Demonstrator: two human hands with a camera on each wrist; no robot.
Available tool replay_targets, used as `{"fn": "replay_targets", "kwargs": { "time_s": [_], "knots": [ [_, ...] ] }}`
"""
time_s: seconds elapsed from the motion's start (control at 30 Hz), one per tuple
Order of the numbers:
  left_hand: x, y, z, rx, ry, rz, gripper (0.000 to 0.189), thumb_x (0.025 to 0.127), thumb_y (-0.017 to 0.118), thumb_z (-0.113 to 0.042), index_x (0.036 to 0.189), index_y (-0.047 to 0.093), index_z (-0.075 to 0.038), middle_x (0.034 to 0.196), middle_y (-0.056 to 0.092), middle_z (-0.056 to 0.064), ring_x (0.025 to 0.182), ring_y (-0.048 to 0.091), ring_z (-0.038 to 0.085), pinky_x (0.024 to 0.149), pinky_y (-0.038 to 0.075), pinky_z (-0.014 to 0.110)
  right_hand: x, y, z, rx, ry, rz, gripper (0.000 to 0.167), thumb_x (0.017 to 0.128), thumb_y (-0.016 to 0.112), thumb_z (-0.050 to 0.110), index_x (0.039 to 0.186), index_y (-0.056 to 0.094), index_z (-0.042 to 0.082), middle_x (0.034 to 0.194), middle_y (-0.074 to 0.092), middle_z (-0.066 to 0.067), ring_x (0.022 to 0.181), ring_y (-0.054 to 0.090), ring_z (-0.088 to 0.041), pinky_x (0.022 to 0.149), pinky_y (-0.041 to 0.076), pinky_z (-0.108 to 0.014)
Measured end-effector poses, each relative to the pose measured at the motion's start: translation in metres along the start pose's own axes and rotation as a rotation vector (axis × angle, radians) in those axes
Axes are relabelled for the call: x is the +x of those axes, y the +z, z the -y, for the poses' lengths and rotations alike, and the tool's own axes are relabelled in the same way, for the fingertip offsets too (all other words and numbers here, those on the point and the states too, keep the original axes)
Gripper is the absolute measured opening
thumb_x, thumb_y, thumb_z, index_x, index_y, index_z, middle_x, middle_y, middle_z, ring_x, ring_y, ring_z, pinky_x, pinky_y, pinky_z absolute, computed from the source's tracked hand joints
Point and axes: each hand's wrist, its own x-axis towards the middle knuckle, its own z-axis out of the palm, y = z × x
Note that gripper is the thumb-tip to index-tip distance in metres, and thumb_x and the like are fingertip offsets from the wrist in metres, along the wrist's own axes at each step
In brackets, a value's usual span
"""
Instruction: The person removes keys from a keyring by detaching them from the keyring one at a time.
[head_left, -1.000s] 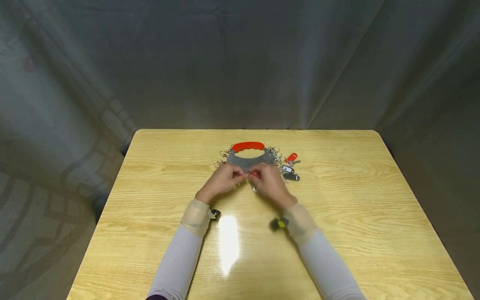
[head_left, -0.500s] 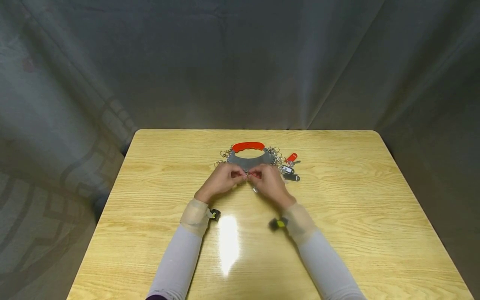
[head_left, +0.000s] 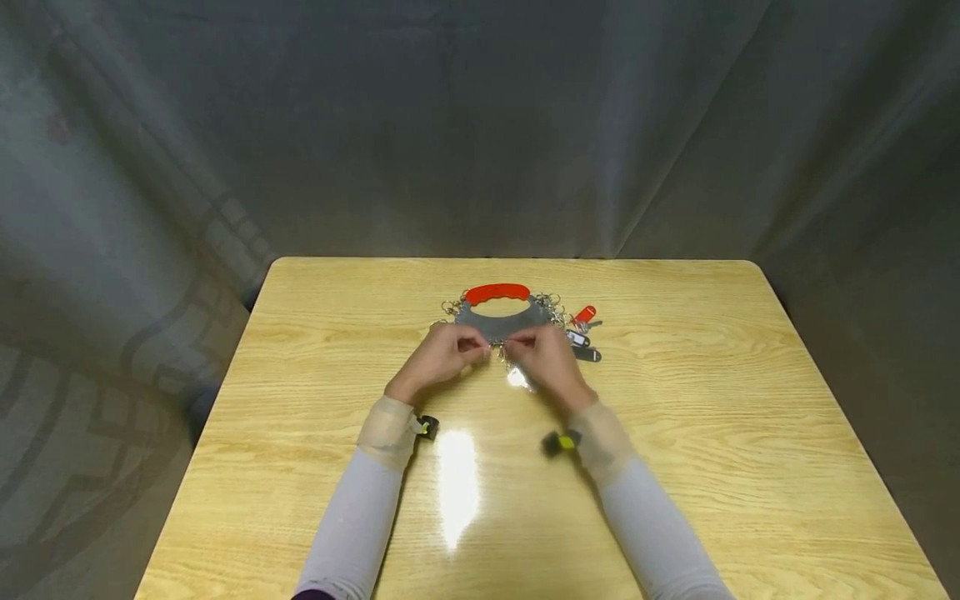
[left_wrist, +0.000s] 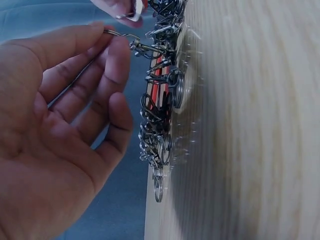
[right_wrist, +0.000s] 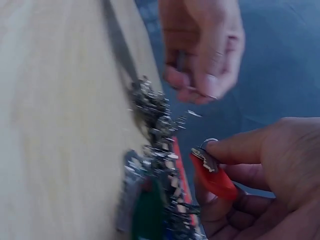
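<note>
A grey key-holder plate (head_left: 501,327) with a red grip (head_left: 497,292) lies on the table, metal snap clips and rings along its edge. At its near edge, my left hand (head_left: 444,357) pinches a split ring (left_wrist: 113,33) between thumb and index finger; the ring joins a clip (left_wrist: 146,48) on the holder. Close by on the right, my right hand (head_left: 547,360) pinches a small key ring (right_wrist: 208,142). A key (right_wrist: 205,159) and a red key tag (right_wrist: 218,183) hang from that ring. The two hands are a short gap apart.
Right of the plate lie a red tag (head_left: 585,314) with a key, a tag with a white label (head_left: 577,338) and a dark tag (head_left: 587,354). A green tag (right_wrist: 147,212) shows among the clips. Grey curtains (head_left: 480,125) stand behind the wooden table (head_left: 712,400).
My hands have drawn slightly apart, the right one moving a little to the right. Clips at the plate's near edge now show between them. The plate has barely moved.
</note>
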Motion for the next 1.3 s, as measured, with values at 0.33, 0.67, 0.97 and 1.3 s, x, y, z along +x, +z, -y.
{"fn": "replay_targets", "kwargs": {
  "time_s": [0.33, 0.67, 0.97, 1.3],
  "knots": [
    [-0.002, -0.001, -0.001, 0.002, -0.027, 0.043, 0.01, 0.101, 0.071, -0.007, 0.104, 0.079, -0.001, 0.097, 0.078, 0.012, 0.081, 0.074, 0.025, 0.075, 0.059, 0.027, 0.012, -0.062, -0.026, -0.07, 0.078, -0.138, 0.019, 0.098, 0.076, 0.009, 0.111, 0.079, -0.003, 0.09, 0.078, -0.02, 0.064, 0.069, -0.02, 0.053, 0.054, -0.023],
    [0.002, 0.0, -0.001, 0.014, -0.048, 0.065, 0.01, 0.102, 0.072, -0.009, 0.103, 0.08, -0.004, 0.096, 0.078, 0.008, 0.081, 0.073, 0.023, 0.072, 0.059, 0.026, 0.004, -0.151, -0.078, -0.306, 0.194, -0.271, 0.024, 0.099, 0.076, 0.017, 0.107, 0.078, -0.005, 0.09, 0.078, -0.02, 0.06, 0.065, -0.01, 0.05, 0.05, -0.023],
    [0.003, -0.002, -0.002, 0.022, -0.053, 0.084, 0.011, 0.102, 0.071, -0.01, 0.104, 0.08, -0.004, 0.098, 0.078, 0.008, 0.083, 0.074, 0.023, 0.075, 0.06, 0.027, -0.012, -0.193, -0.108, -0.442, 0.167, -0.349, 0.024, 0.098, 0.078, 0.019, 0.1, 0.08, -0.006, 0.084, 0.078, -0.022, 0.054, 0.062, -0.009, 0.051, 0.045, -0.026],
    [0.001, -0.002, -0.003, 0.024, -0.073, 0.092, 0.011, 0.103, 0.07, -0.01, 0.106, 0.079, -0.004, 0.1, 0.078, 0.008, 0.085, 0.073, 0.022, 0.075, 0.059, 0.027, -0.017, -0.201, -0.115, -0.431, 0.254, -0.352, 0.03, 0.099, 0.078, 0.024, 0.101, 0.081, -0.005, 0.07, 0.077, -0.007, 0.051, 0.059, 0.002, 0.092, 0.051, -0.047]
  ]
}}
